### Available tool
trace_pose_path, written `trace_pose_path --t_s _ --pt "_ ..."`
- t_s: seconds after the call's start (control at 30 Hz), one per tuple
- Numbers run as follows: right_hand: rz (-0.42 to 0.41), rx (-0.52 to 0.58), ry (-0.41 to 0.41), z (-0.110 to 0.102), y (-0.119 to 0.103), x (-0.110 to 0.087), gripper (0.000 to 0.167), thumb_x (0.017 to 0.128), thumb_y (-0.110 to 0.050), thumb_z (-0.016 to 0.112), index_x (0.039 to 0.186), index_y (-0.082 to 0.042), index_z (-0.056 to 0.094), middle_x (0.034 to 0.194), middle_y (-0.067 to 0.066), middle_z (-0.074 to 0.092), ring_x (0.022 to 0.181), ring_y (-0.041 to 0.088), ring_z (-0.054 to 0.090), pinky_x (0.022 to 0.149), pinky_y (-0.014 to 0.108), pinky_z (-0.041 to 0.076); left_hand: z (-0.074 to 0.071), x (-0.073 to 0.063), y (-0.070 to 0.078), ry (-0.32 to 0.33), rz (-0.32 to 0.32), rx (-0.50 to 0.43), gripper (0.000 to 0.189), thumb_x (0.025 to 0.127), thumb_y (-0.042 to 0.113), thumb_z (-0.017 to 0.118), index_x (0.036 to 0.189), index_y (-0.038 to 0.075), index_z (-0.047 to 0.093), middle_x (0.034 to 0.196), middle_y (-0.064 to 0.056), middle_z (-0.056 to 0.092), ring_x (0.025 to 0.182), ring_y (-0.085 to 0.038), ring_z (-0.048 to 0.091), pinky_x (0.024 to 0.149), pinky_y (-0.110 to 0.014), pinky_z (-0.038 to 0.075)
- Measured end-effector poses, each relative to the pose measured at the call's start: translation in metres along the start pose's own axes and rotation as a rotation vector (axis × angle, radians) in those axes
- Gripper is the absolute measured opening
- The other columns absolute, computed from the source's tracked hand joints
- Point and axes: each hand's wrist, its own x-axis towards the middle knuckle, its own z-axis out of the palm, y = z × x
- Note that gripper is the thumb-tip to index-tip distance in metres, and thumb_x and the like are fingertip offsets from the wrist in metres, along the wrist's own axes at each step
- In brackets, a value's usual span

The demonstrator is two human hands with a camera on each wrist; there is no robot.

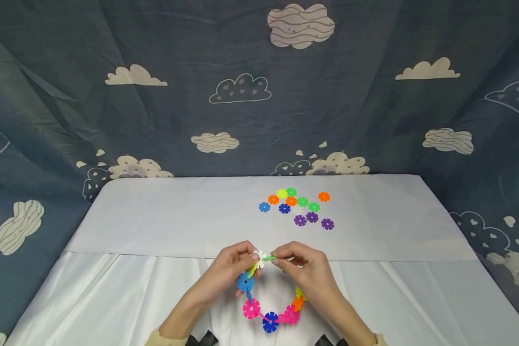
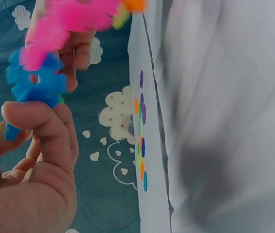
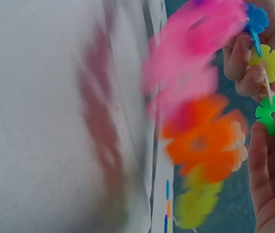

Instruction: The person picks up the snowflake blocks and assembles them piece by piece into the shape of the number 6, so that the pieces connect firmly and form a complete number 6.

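A chain of slotted flower-shaped plastic discs hangs in a curve between the hands, with a dark blue disc low in the loop. At its upper left end, my left hand pinches a white disc beside a yellow disc. My right hand pinches a green disc between thumb and finger, its edge meeting the white disc. In the left wrist view, a blue disc covers part of the left fingers. Orange disc and yellow disc dangle blurred at the chain's other end.
Several loose discs lie on the white table beyond the hands, among them a purple disc, an orange disc and a light blue disc. A dark cloud-patterned cloth hangs behind the table.
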Motion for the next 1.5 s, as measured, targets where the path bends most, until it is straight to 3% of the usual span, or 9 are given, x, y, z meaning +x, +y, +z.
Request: trace_pose_path --t_s 0.13,0.27,0.43,0.6,0.87,1.1,1.2,1.33,1.5 --pt "0.052 -0.034 -0.05 -0.003 -0.002 0.001 0.021 0.085 -0.01 0.077 0.094 -0.028 0.073 0.094 -0.016 0.07 0.093 0.009 0.065 0.078 0.03 0.055 -0.001 0.0 -0.001 -0.021 -0.018 -0.012 0.027 0.1 0.025 0.058 0.099 -0.002 0.054 0.082 -0.017 0.065 0.05 -0.011 0.048 0.044 -0.021 0.04" --pt "0.117 -0.1 -0.103 -0.011 -0.002 0.003 0.018 0.088 -0.013 0.075 0.1 -0.026 0.073 0.097 -0.015 0.07 0.092 0.008 0.063 0.079 0.029 0.055 -0.007 -0.001 -0.004 0.003 -0.04 -0.029 0.023 0.099 0.02 0.06 0.095 -0.002 0.053 0.08 -0.016 0.066 0.051 -0.012 0.048 0.043 -0.022 0.039" --pt "0.197 -0.149 -0.09 -0.03 0.005 0.007 0.017 0.092 -0.013 0.071 0.103 -0.026 0.073 0.1 -0.006 0.071 0.089 0.008 0.064 0.078 0.029 0.054 -0.015 -0.001 -0.006 0.029 -0.048 -0.034 0.02 0.099 0.017 0.059 0.095 -0.002 0.052 0.081 -0.018 0.066 0.053 -0.013 0.048 0.046 -0.022 0.038" --pt "0.209 -0.174 -0.085 -0.051 0.012 0.012 0.016 0.095 -0.013 0.067 0.107 -0.022 0.071 0.102 -0.001 0.071 0.091 0.01 0.066 0.077 0.029 0.055 -0.017 -0.002 -0.008 0.027 -0.07 -0.048 0.022 0.098 0.019 0.06 0.096 -0.001 0.052 0.082 -0.017 0.066 0.051 -0.013 0.048 0.044 -0.023 0.039" --pt "0.199 -0.389 -0.125 -0.084 0.025 0.03 0.021 0.096 -0.015 0.066 0.116 -0.012 0.069 0.108 0.0 0.069 0.098 0.017 0.061 0.083 0.039 0.053 -0.017 0.001 -0.009 0.011 -0.06 -0.027 0.022 0.099 0.019 0.06 0.097 -0.001 0.052 0.084 -0.018 0.067 0.052 -0.012 0.047 0.044 -0.023 0.038" --pt "0.174 -0.463 -0.135 -0.11 0.049 0.049 0.024 0.096 -0.012 0.064 0.119 -0.006 0.067 0.11 0.006 0.069 0.102 0.025 0.061 0.087 0.047 0.052 -0.016 0.002 -0.01 0.021 -0.075 -0.012 0.02 0.098 0.018 0.06 0.097 0.0 0.053 0.084 -0.015 0.068 0.052 -0.012 0.048 0.044 -0.023 0.038" --pt "0.169 -0.482 -0.127 -0.117 0.059 0.057 0.025 0.096 -0.01 0.063 0.12 -0.004 0.065 0.11 0.008 0.069 0.101 0.025 0.061 0.087 0.048 0.051 -0.016 0.002 -0.01 0.027 -0.075 -0.011 0.02 0.098 0.018 0.06 0.097 0.0 0.052 0.085 -0.018 0.068 0.052 -0.012 0.048 0.044 -0.023 0.038" --pt "0.169 -0.515 -0.179 -0.12 0.068 0.067 0.03 0.095 -0.008 0.064 0.124 -0.002 0.063 0.113 0.012 0.067 0.102 0.029 0.061 0.087 0.05 0.051 -0.016 0.003 -0.01 0.032 -0.073 -0.01 0.021 0.098 0.019 0.06 0.097 0.0 0.053 0.086 -0.019 0.068 0.052 -0.011 0.048 0.044 -0.023 0.037" --pt "0.245 -0.552 -0.247 -0.121 0.077 0.075 0.036 0.092 -0.007 0.067 0.127 -0.003 0.062 0.123 0.017 0.063 0.108 0.034 0.058 0.09 0.051 0.049 -0.015 0.005 -0.011 0.037 -0.081 -0.007 0.021 0.098 0.019 0.06 0.097 0.0 0.053 0.086 -0.02 0.068 0.052 -0.012 0.046 0.043 -0.023 0.037"
